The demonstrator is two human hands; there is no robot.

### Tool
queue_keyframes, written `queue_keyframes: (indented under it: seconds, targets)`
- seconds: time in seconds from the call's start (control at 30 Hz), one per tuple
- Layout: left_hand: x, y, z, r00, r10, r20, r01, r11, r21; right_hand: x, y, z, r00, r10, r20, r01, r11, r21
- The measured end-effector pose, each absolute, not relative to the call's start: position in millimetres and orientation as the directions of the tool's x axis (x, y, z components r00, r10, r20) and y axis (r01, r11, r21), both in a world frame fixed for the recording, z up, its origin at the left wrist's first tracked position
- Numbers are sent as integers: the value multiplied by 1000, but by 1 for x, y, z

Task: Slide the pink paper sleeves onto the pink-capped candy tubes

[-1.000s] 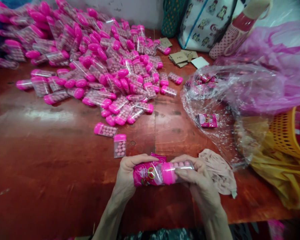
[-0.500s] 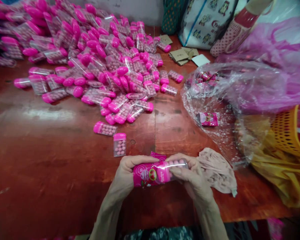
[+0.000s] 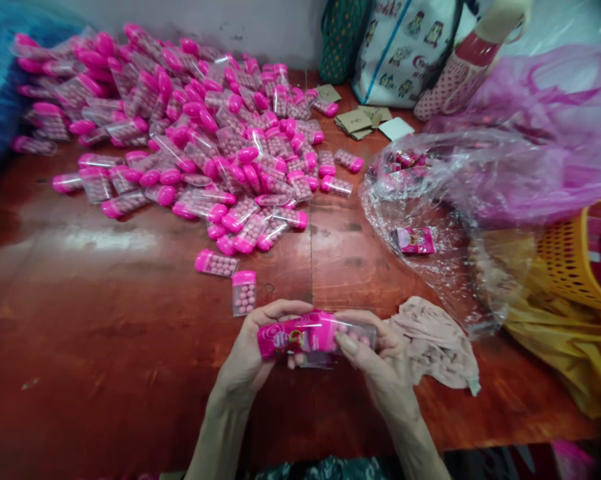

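My left hand (image 3: 250, 343) is closed around a printed pink sleeve (image 3: 283, 337), its fingers partly hidden behind it. In my right hand (image 3: 380, 350) is a clear candy box (image 3: 355, 331) with a pink cap and pink round candies, pinched between thumb and fingers. The capped end meets the sleeve's right end; how far it reaches inside I cannot tell. Just beyond my left hand, a candy box (image 3: 244, 293) lies on the wooden table (image 3: 130, 333), with another box (image 3: 217, 263) close by. A large heap of similar boxes (image 3: 205, 147) covers the table's far left.
A crumpled beige cloth (image 3: 435, 343) lies right of my right hand. Behind it spreads a clear plastic bag (image 3: 450, 267) with printed pink sleeves. A yellow basket (image 3: 563, 250) stands at the right edge. Cardboard pieces (image 3: 355, 123) and a patterned bag (image 3: 405, 50) are at the back.
The sleeve and the box cap have tilted, and the sleeve's printed face is now turned more away. Both hands stay close together. The view has shifted slightly left.
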State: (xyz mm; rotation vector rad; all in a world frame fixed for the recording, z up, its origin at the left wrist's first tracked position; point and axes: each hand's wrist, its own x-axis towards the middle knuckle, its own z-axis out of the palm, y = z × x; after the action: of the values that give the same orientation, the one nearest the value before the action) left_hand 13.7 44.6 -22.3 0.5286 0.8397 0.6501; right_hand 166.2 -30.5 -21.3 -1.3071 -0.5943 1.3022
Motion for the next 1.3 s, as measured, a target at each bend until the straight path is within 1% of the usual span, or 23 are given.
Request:
queue_keyframes:
  seconds: [0.07,0.17,0.33,0.53,0.63,0.73,0.83,0.97,1.13,1.23,1.3]
  targets:
    - [16,42,-23,450,731,-513,-349,672,653,165,-30,-22,288,904,-316,-353,-206,-913]
    - [18,38,-20,372,769,-520,-362,636,682,165,-31,-20,276,915,-294,-340,-193,-920]
    - [19,39,-11,415,780,-469,-336,610,718,167,-35,-11,228,925,-303,-315,-224,-922]
    - [22,38,-15,394,824,-408,-334,542,771,172,-34,-8,211,920,-330,-287,-265,-921]
    - [25,37,-17,389,834,-392,-334,524,784,174,-34,-11,206,913,-353,-355,-267,-896]
    - [27,38,-15,408,825,-390,-301,525,796,176,-34,-15,131,903,-408,-480,-302,-824]
    - [28,39,-15,421,824,-379,-261,511,819,180,-32,-16,86,892,-444,-534,-335,-776]
    - [29,39,-17,391,849,-357,-272,477,836,181,-30,-15,120,880,-459,-513,-341,-788]
    - [29,36,-21,427,840,-335,-309,483,819,179,-29,-18,126,893,-431,-523,-310,-794]
    - [23,39,-21,455,834,-313,-228,448,865,181,-28,-16,165,897,-410,-433,-308,-847]
    - [18,43,-19,494,816,-300,-138,415,899,182,-28,-13,136,897,-421,-367,-349,-862]
